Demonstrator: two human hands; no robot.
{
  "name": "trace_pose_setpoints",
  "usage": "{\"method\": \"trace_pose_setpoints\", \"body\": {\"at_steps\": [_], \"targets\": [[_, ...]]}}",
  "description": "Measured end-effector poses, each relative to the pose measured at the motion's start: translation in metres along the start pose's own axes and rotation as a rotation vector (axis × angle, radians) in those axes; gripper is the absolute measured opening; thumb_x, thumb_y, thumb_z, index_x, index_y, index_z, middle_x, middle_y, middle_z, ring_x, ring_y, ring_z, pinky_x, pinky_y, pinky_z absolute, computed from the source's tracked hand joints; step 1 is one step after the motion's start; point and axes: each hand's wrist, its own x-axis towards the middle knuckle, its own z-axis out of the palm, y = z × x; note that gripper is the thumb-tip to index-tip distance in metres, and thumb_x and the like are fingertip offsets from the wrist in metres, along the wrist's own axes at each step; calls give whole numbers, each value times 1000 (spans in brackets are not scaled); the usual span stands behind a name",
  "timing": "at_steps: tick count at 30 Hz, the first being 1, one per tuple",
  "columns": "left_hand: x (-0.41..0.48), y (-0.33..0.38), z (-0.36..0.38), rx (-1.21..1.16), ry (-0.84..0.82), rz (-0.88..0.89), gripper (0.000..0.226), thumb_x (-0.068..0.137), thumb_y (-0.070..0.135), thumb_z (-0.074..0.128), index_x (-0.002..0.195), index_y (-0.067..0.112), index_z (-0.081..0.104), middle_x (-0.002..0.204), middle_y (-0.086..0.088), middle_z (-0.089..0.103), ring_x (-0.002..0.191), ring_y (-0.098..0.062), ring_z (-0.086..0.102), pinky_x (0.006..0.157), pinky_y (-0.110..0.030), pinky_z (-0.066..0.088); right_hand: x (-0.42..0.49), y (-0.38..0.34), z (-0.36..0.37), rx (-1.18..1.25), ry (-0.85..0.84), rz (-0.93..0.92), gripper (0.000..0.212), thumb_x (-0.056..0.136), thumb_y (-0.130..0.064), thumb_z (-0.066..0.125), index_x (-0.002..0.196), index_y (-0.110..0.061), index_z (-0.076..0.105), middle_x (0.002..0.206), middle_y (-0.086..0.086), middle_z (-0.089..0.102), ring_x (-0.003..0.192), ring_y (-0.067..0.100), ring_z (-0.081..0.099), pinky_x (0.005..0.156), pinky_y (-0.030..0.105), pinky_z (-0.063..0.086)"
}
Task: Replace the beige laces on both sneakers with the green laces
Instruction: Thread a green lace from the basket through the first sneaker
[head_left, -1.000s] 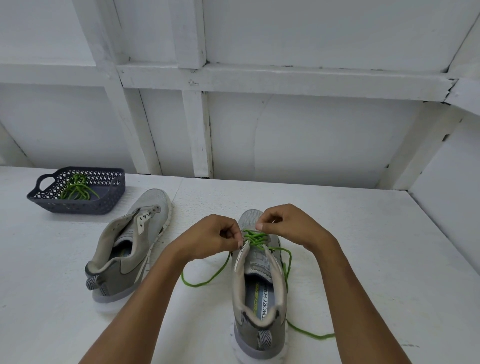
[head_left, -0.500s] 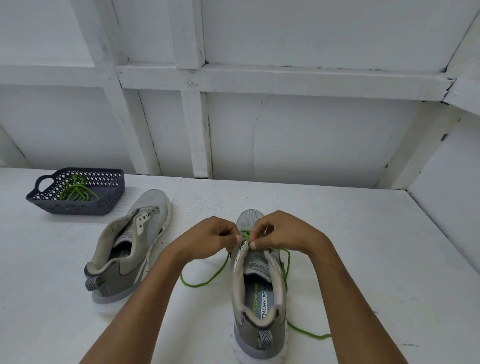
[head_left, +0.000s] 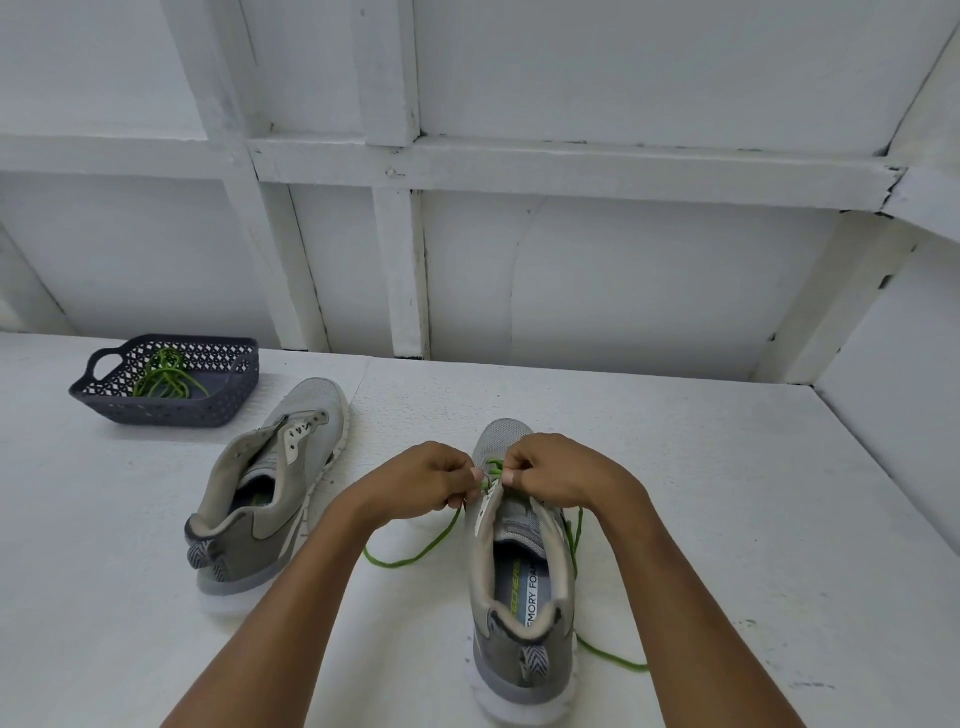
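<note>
A grey sneaker (head_left: 522, 587) stands heel toward me at the centre, with a green lace (head_left: 415, 556) threaded through its front eyelets. Loose ends of that lace trail left and right of the shoe. My left hand (head_left: 426, 483) pinches the lace by the shoe's left eyelet flap. My right hand (head_left: 561, 473) pinches the lace over the tongue, its fingers hiding the eyelets under it. The second grey sneaker (head_left: 270, 493) lies to the left with no lace. Another green lace (head_left: 163, 376) is coiled in the dark basket (head_left: 228, 400).
The shoes and basket sit on a white table (head_left: 727, 519) that meets a white panelled wall at the back and a side wall on the right.
My two hands have drawn closer together over the front of the sneaker. The right hand moved down and left toward the left eyelet flap. The lace ends barely shifted.
</note>
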Motion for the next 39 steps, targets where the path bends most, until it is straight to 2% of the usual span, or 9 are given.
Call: {"method": "trace_pose_setpoints", "body": {"at_steps": [4,6,13,18,21,29,32,36,39], "targets": [[-1,-14,-6,75,200,-2,20,98,30,53,86,23,68,83,9,70,81,-12,64,78,-33,51,-8,7,2,48,118,5,23,97,-30,59,92,-9,64,96,8,66,78,15,52,65,28,39],[-4,-18,-9,78,234,-19,16,98,28,54,87,29,67,89,7,71,88,-14,66,78,-31,52,-15,11,2,147,155,0,17,94,-33,63,91,-16,61,98,4,65,77,11,53,65,24,40],[-16,-13,0,32,444,79,18,92,27,63,76,21,62,60,10,57,57,-7,50,56,-24,41,-36,17,1,325,246,46,27,87,-41,70,84,-17,57,76,-4,56,67,9,47,60,24,37],[-22,-13,8,197,321,42,34,94,35,61,68,15,70,52,9,59,48,-2,49,51,-19,37,-48,14,6,316,236,58,28,86,-41,71,77,-17,59,69,-8,53,63,6,46,58,22,35],[-24,-18,12,306,193,-6,21,93,28,58,85,19,76,72,9,70,71,-6,61,62,-22,45,-54,12,9,331,255,70,26,86,-40,71,78,-18,61,70,-8,55,64,6,48,59,21,36],[-9,-32,29,414,340,-60,26,90,39,61,109,21,57,99,3,59,92,-19,56,70,-30,39,-57,15,13,389,290,96,24,83,-38,73,79,-16,64,75,-3,65,70,10,59,64,28,47],[-7,-30,29,296,318,-7,5,92,27,61,95,25,63,98,4,63,95,-20,59,77,-32,45,-59,14,15,395,294,93,25,84,-38,72,79,-15,63,75,-2,63,70,12,58,64,29,46],[-14,-22,26,-83,281,-56,7,92,18,61,85,17,63,91,-2,70,83,-17,62,75,-31,48,-60,15,19,410,313,97,26,85,-40,71,78,-17,62,75,-1,63,71,13,57,63,29,45],[-13,-26,27,-36,280,-149,10,89,27,65,90,21,57,93,-3,68,86,-22,64,80,-38,52,-60,15,20,419,323,101,27,85,-41,71,78,-16,62,77,1,64,72,14,59,64,30,46]]}}
